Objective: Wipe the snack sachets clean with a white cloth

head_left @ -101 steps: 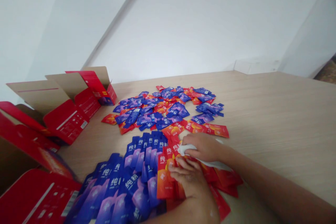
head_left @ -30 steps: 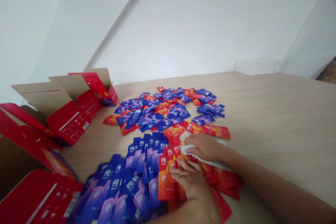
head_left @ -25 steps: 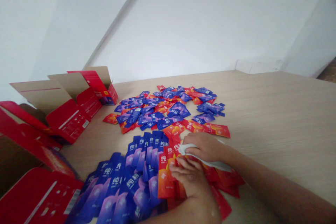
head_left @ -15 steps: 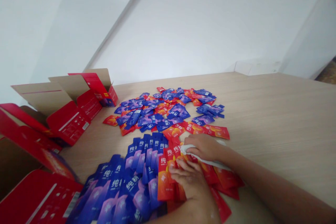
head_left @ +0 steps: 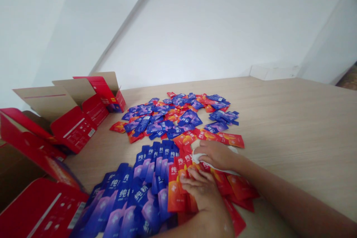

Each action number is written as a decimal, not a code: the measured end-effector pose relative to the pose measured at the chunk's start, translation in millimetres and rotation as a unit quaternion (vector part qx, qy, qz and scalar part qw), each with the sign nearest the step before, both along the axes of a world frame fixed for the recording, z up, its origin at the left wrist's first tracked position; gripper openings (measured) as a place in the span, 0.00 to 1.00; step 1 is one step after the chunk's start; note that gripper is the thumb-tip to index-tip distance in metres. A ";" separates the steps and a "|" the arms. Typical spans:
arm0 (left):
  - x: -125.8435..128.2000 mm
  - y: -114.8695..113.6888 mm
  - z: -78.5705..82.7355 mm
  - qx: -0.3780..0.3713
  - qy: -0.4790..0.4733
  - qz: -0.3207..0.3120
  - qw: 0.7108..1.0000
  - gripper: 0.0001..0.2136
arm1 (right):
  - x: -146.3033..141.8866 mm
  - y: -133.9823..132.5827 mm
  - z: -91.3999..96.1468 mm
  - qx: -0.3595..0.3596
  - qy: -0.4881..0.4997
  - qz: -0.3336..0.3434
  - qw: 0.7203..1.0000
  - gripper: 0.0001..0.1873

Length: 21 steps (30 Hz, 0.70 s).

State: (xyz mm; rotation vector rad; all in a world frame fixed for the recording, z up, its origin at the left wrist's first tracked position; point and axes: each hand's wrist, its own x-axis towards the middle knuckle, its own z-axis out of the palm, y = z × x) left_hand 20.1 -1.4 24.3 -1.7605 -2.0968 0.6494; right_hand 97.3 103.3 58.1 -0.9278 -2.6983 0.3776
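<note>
My right hand [head_left: 216, 154] is closed on a white cloth [head_left: 198, 157] and presses it onto a fanned row of red sachets [head_left: 237, 187] on the wooden table [head_left: 292, 126]. Just below it, my left hand [head_left: 201, 190] lies flat with fingers spread, pinning down the red sachets [head_left: 175, 193] at the row's left end. To the left runs a fanned row of blue sachets [head_left: 134, 193].
A loose heap of mixed blue and red sachets [head_left: 178, 117] lies farther back on the table. Open red cardboard boxes [head_left: 75, 115] stand at the left, with another red box [head_left: 39, 208] at the lower left corner. A white wall rises behind the table.
My right hand has slid the white cloth slightly away from me over the red sachets. My left hand stays where it was.
</note>
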 end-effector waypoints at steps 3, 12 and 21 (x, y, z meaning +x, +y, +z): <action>-1.0 -1.5 4.1 -0.005 -0.004 -0.004 1.000 0.25 | 0.1 -3.3 7.8 0.015 0.030 0.024 0.999 0.13; 4.1 -1.6 -4.7 0.059 -0.009 -0.003 0.998 0.23 | -3.4 -4.6 -1.7 -0.001 0.001 0.034 0.999 0.12; 3.6 2.0 -11.6 0.086 -0.173 0.029 0.981 0.19 | -5.8 -11.9 10.9 0.004 0.012 0.062 0.998 0.14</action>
